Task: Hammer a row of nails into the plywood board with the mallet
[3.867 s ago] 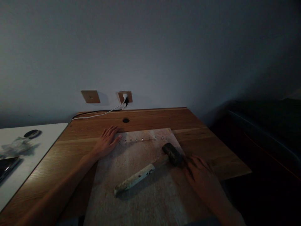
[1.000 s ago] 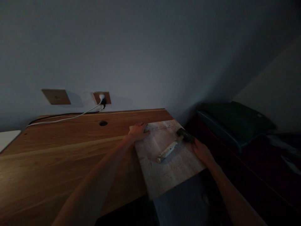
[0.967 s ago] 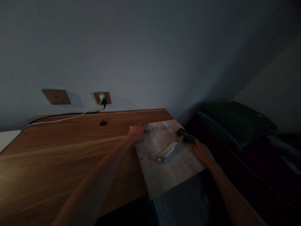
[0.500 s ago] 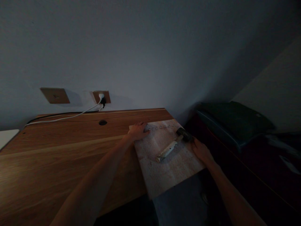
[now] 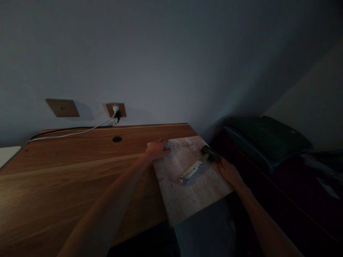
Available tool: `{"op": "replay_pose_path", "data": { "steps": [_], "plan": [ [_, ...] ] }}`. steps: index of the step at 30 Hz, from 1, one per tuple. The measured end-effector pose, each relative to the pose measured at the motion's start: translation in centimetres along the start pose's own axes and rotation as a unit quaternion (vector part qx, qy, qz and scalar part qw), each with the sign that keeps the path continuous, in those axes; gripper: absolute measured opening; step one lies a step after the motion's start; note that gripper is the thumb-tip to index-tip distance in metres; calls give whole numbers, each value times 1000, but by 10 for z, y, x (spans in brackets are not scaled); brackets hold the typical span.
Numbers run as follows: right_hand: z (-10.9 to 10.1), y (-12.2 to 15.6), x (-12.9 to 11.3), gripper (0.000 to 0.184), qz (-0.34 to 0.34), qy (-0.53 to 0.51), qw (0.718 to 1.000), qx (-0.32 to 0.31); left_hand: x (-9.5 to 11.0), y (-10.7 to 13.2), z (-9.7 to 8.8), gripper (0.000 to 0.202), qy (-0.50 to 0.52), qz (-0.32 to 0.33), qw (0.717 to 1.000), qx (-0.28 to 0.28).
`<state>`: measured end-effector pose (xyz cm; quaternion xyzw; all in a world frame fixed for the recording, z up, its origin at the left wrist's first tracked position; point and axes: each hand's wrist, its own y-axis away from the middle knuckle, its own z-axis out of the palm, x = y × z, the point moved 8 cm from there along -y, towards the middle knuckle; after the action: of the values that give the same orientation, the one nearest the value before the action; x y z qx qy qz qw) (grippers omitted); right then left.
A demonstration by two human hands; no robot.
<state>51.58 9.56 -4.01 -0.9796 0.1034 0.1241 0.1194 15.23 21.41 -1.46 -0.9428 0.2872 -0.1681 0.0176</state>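
A square board with a pale, mottled surface rests on the wooden desk, its near edge overhanging the front. Across its right half lies a hammer, with a dark head toward the upper right and a worn whitish handle toward the lower left. My left hand is closed over the board's far left corner, thumb on the top face; a small light spot shows beside its fingertips, too dim to name. At the right edge my right hand grips the board close to the hammer head, its lower fingers hidden.
The wooden desk stretches left, with a round cable hole. White and black cables run along its back to a wall socket. A dark green cushion-like bundle lies at the right. The room is dim.
Both hands, the board and the hammer stay in the same places. Only a very slight shift of the camera shows.
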Motion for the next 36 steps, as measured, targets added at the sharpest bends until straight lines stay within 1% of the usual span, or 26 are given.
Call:
{"op": "replay_pose_path", "data": {
  "steps": [4, 14, 23, 28, 36],
  "plan": [
    [1, 0, 2, 50, 0, -1, 1000, 3, 1, 1, -1, 54, 3, 1, 1000, 3],
    [7, -1, 5, 56, 0, -2, 1000, -24, 3, 2, -3, 53, 3, 3, 1000, 1],
    [4, -1, 1, 54, -9, -10, 1000, -11, 1, 2, -2, 51, 2, 1, 1000, 6],
    [0, 1, 1, 52, 0, -6, 1000, -7, 2, 1, -2, 51, 0, 3, 1000, 5],
    [1, 3, -1, 55, 23, 4, 999, -29, 1, 2, -1, 55, -6, 4, 1000, -2]
  ]
}}
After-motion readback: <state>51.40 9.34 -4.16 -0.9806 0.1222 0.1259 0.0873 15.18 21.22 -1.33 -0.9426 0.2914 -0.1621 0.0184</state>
